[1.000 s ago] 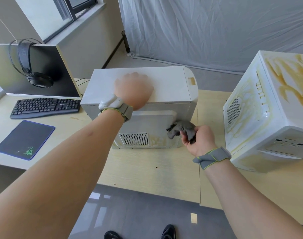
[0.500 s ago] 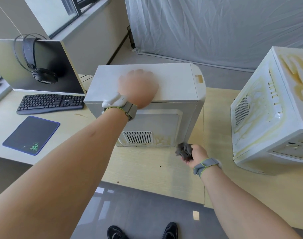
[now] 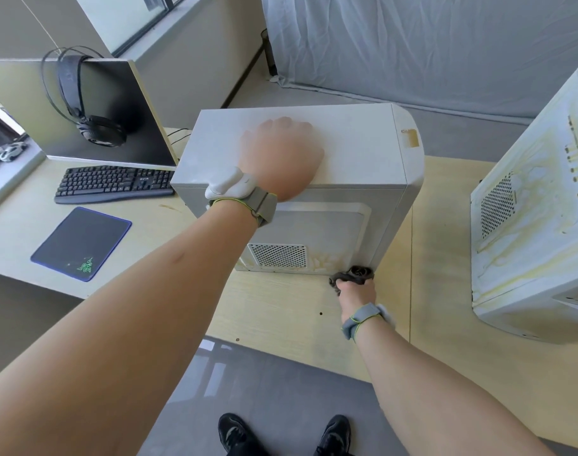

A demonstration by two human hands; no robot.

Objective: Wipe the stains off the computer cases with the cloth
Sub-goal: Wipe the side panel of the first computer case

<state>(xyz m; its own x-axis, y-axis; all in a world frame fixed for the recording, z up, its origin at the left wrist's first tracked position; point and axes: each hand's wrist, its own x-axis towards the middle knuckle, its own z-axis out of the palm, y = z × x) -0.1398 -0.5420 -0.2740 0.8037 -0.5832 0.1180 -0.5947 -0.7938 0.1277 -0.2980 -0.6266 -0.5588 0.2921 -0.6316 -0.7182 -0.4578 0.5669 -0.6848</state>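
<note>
Head view: left hand presses down on the grey computer case, its finger posture unclear; right hand clutches the dark cloth. Cloth touches the case's lower corner.

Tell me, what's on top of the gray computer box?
The left hand rests flat on the gray computer case. A yellowish patch sits near its right edge. Whatever lies under the palm is covered.

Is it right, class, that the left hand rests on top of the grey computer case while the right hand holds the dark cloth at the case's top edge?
Not quite. The head view shows the right hand holding the dark cloth at the bottom edge of the grey computer case, near its lower right corner. The left hand does rest on top.
</note>
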